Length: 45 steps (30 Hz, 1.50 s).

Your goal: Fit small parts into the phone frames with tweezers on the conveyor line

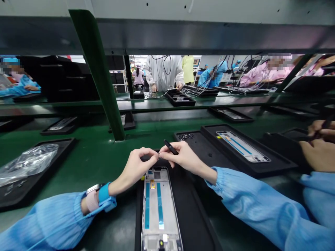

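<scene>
A silver phone frame (160, 209) with two blue strips lies in a black tray (195, 216) right in front of me. Above its top end my left hand (138, 165) is closed in a pinch on something too small to make out. My right hand (180, 157) meets it fingertip to fingertip and grips a thin black tool (170, 147), probably tweezers, that points up and to the left. Both my sleeves are light blue, and a pink watch strap (92, 198) is on my left wrist.
A second tray (277, 164) to the right holds another phone frame (243, 146); small dark parts (185, 136) lie beside it. At left a tray carries a clear plastic bag (26, 162). A co-worker's hands (320, 146) are at far right. A green post (99, 76) stands ahead.
</scene>
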Tool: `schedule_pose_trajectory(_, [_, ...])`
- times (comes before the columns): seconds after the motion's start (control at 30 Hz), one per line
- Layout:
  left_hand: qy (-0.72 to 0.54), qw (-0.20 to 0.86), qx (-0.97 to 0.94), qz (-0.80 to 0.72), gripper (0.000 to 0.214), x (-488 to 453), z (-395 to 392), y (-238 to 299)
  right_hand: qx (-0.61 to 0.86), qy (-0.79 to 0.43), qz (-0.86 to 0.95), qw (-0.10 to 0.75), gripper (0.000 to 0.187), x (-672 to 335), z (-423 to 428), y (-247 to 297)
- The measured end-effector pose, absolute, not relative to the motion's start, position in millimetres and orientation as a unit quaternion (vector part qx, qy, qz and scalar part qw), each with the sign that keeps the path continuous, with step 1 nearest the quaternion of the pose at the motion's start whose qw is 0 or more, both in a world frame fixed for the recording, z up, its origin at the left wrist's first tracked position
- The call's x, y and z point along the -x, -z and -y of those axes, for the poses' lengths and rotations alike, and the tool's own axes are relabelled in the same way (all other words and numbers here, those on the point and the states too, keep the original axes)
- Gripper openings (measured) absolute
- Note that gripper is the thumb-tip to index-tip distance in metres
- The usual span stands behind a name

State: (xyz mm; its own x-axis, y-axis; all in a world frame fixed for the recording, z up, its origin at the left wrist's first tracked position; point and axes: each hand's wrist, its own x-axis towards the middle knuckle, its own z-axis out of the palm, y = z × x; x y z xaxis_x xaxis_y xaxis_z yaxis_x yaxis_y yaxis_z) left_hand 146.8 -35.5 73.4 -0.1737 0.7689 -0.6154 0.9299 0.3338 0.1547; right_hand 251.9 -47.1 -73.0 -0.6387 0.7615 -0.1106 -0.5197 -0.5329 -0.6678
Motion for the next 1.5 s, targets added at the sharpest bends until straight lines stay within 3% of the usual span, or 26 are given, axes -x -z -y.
schedule_pose_trajectory(0.37, [0.109,0.283,-0.557,-0.773,0.017,-150,37,-72,0.211,-0.853,0.269,0.394,0.021,-247,52,73])
schedule_pose_trajectory(0.5, [0.152,0.302,-0.568,-0.75,0.024,-137,36,-77,0.224,-0.846,0.274,0.398,0.014,-243,57,73])
schedule_pose_trajectory(0.63, [0.214,0.254,-0.627,-0.705,0.031,-113,46,-91,0.226,-0.844,0.31,0.374,0.012,-232,62,72])
schedule_pose_trajectory(0.83, [0.295,0.238,-0.696,-0.61,0.026,-105,69,-102,0.213,-0.822,0.401,0.344,0.009,-222,66,61])
schedule_pose_trajectory(1.13, [0.272,0.286,-0.697,-0.599,0.016,-115,67,-100,0.149,-0.842,0.412,0.316,0.005,-229,68,68])
schedule_pose_trajectory(1.5, [0.268,0.295,-0.686,-0.609,0.011,-115,69,-98,0.199,-0.745,0.51,0.382,0.006,-227,72,68])
